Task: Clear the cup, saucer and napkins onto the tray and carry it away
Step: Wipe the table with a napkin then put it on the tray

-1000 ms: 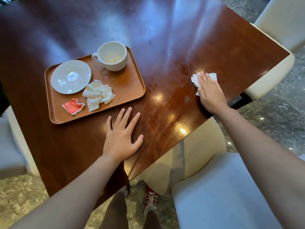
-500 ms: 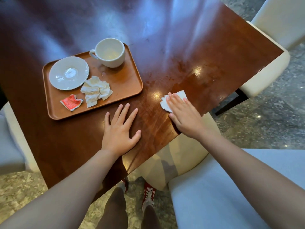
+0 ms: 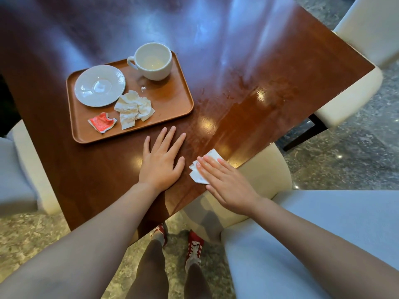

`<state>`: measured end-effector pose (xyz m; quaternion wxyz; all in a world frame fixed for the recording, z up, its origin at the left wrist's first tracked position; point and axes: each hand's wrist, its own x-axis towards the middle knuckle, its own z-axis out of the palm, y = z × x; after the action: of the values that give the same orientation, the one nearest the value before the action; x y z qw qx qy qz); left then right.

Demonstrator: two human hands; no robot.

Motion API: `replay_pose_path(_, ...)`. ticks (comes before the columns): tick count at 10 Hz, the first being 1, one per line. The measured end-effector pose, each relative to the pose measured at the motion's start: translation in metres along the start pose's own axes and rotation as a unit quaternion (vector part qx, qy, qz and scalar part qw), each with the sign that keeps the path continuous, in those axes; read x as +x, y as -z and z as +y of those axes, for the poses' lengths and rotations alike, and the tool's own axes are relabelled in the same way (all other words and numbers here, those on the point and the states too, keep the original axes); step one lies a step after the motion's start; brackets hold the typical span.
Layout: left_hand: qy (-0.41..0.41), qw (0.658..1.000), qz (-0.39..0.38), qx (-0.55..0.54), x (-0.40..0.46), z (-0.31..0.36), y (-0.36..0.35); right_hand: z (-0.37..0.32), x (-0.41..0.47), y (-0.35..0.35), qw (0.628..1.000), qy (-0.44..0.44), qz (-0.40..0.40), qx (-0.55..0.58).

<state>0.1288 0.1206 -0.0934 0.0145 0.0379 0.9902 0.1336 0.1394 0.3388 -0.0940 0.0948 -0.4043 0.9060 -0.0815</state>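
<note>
Both hands flat: left hand on table, right hand pressing tissue.

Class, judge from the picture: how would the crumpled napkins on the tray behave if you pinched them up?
The crumpled napkins look thin and creased, so probably floppy and very light. They lie as loose overlapping pieces, so one pinch may leave some on the tray. Brownish stains suggest damp patches that might tear.

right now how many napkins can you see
2: a crumpled stained napkin on the tray beside the saucer, and a white napkin under the right hand at the table's near edge.
</note>
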Motion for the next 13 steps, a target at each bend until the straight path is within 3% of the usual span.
replay_pose_path(2,0.0,1.0,-0.002,-0.003,0.0,0.001,0.0,0.001,-0.004,0.001,0.999,0.026,0.013,0.021)
replay_pose_path(4,-0.001,1.0,-0.001,-0.005,0.0,0.0,0.001,0.003,-0.024,0.005,0.987,0.153,-0.03,0.042)
replay_pose_path(5,0.001,1.0,-0.003,-0.004,0.0,0.0,0.0,0.014,-0.032,0.01,0.984,0.174,-0.022,0.011)
replay_pose_path(6,0.001,1.0,-0.002,-0.005,0.0,0.0,0.0,0.015,-0.03,0.012,0.992,0.125,-0.002,-0.006)
replay_pose_path(8,0.0,1.0,0.001,-0.007,0.0,-0.001,0.0,0.023,-0.038,0.018,0.986,0.169,-0.009,0.013)
replay_pose_path(10,-0.003,1.0,0.002,-0.013,0.0,-0.002,-0.001,0.022,-0.032,0.018,0.999,0.009,0.036,0.031)
replay_pose_path(13,-0.006,1.0,0.003,-0.008,-0.001,-0.003,0.0,-0.024,-0.042,0.003,0.984,0.169,-0.033,0.053)
